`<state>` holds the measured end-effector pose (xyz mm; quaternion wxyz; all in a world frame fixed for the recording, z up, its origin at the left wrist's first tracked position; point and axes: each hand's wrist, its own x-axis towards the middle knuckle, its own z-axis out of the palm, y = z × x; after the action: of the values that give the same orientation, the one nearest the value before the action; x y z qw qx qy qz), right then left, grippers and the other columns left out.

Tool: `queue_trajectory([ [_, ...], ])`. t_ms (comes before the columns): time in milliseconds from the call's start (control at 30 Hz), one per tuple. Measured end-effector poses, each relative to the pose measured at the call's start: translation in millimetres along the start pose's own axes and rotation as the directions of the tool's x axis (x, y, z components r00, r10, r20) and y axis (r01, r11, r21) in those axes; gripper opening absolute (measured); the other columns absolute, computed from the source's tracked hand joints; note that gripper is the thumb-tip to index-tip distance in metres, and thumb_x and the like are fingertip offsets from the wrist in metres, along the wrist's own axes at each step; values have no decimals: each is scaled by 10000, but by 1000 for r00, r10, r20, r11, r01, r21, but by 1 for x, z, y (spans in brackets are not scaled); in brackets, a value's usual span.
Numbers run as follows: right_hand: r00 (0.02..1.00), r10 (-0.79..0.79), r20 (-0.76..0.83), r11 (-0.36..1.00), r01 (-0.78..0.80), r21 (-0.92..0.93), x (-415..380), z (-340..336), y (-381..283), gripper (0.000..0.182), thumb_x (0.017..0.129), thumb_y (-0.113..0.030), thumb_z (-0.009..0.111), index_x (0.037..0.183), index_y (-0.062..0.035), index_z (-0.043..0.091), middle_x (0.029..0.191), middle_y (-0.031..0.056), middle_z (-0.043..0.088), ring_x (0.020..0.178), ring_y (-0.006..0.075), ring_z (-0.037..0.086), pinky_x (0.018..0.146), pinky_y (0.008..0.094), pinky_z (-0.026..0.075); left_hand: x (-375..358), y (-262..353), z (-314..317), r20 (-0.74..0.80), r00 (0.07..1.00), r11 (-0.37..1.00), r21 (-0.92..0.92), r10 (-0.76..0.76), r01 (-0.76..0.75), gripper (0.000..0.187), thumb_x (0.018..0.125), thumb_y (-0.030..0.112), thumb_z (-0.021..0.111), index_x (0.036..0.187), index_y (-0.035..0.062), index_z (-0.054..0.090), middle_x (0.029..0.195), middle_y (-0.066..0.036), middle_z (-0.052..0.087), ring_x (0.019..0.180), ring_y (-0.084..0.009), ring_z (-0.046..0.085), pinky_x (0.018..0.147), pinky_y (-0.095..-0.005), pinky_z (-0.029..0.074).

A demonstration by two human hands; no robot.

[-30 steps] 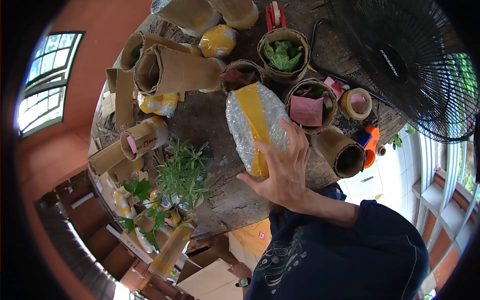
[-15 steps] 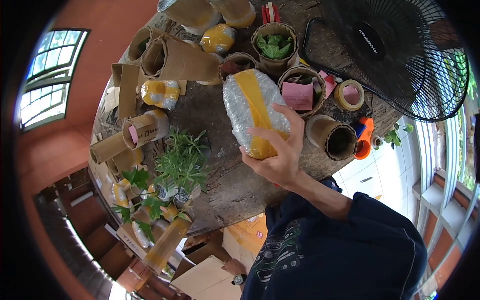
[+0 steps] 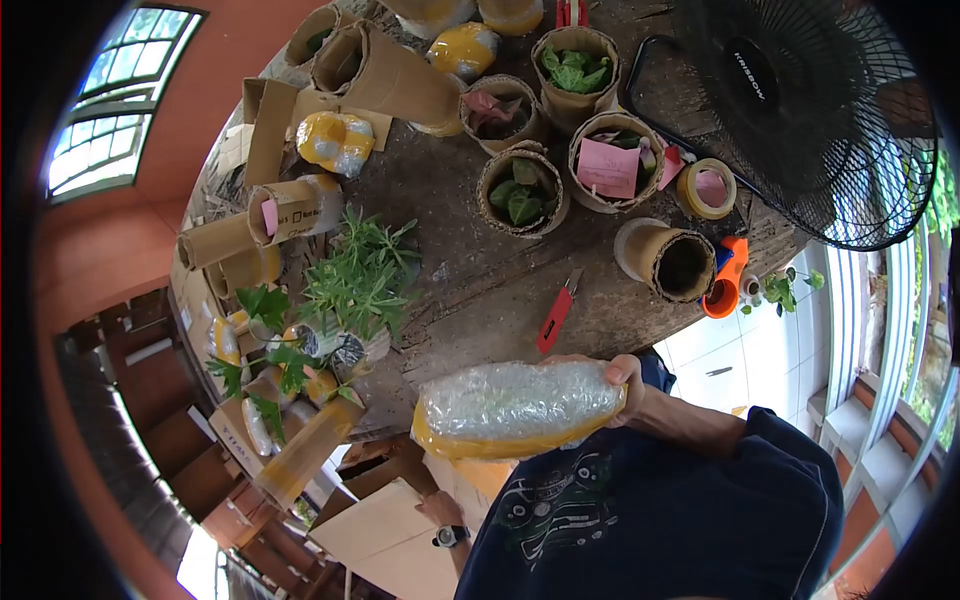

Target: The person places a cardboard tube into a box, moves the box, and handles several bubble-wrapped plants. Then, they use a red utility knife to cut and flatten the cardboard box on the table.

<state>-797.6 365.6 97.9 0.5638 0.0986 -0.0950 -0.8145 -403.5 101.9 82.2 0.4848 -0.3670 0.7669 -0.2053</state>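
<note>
My right hand (image 3: pixel 622 388) grips the right end of an oblong bundle (image 3: pixel 520 400) in bubble wrap with yellow tape along its lower side. The bundle is held above the table's near edge, in front of the dark shirt. At the lower left, my left hand (image 3: pixel 438 508), with a watch on its wrist, is closed on the edge of an open cardboard box (image 3: pixel 385 540) below table height. A red cutter (image 3: pixel 557 318) lies on the table just beyond the bundle.
Cardboard-wrapped pots (image 3: pixel 522 190) with plants stand on the wooden table (image 3: pixel 480 290). A black fan (image 3: pixel 750 75), a tape roll (image 3: pixel 706 189) and an orange tape dispenser (image 3: pixel 729 280) are at the right. Leafy plants (image 3: pixel 360 275) and cardboard tubes (image 3: pixel 300 210) lie at the left.
My right hand has brought the bundle down toward the body and turned it lengthwise across the view. The cutter and a pot behind it have come into sight. The view has shifted slightly.
</note>
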Motion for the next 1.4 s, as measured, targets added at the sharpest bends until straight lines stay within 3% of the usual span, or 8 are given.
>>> queue_trajectory([
  [100,994,17,107,974,-41,221,-6,-13,8,823,750,-306,659,1453,27,392,1408,216,527,1236,335,581,1051,447,474,12,-4,48,-62,997,999,-40,35,-37,103,759,148,703,826,122,777,866,-41,724,1018,-210,626,883,-454,422],
  [167,950,-6,311,942,-99,321,-1,-15,2,836,739,-272,680,1468,14,388,1443,212,500,1272,334,554,1089,453,431,10,-2,39,-58,998,999,-34,35,-37,104,759,148,704,827,122,777,868,-42,723,1019,-209,625,885,-454,424],
  [267,840,-52,540,948,-129,292,4,-15,-14,865,712,-214,695,1480,22,373,1472,216,472,1310,337,519,1131,450,370,6,0,16,-28,999,999,-25,32,-32,104,758,149,706,829,122,777,872,-43,723,1019,-208,625,887,-455,426],
  [367,791,-22,611,949,-175,261,-7,-23,-24,897,680,-170,697,1480,47,354,1481,226,457,1326,341,499,1146,442,340,2,1,-3,-7,1000,999,-29,31,-31,105,757,149,707,831,122,777,876,-44,722,1020,-206,624,890,-456,428],
  [667,782,45,622,956,-214,200,-21,-38,-10,996,579,-38,709,1475,125,305,1509,253,408,1380,350,432,1189,416,249,7,11,-17,-39,998,999,-27,41,-42,125,750,149,718,859,124,776,925,-44,717,1018,-197,622,907,-466,446],
  [767,789,49,612,920,-274,280,-22,-35,0,986,560,-39,747,1440,153,344,1516,258,394,1370,353,444,1190,410,248,10,13,-14,-73,996,998,-31,48,-51,133,752,154,720,870,126,775,924,-37,715,1014,-192,622,906,-466,448],
  [1200,817,124,564,943,-273,188,-35,-23,-5,924,627,-130,731,1441,116,368,1472,251,442,1328,369,479,1149,434,309,4,7,1,-143,990,999,-42,-10,4,92,756,153,726,830,139,778,888,-22,718,1024,-174,602,885,-430,424],
  [1400,835,144,531,948,-270,167,-34,-20,5,898,658,-173,724,1442,99,380,1452,247,464,1309,377,495,1129,445,337,1,5,-17,-76,996,997,-61,-51,46,118,763,141,729,870,126,776,902,-21,721,1057,-177,592,888,-424,409],
])
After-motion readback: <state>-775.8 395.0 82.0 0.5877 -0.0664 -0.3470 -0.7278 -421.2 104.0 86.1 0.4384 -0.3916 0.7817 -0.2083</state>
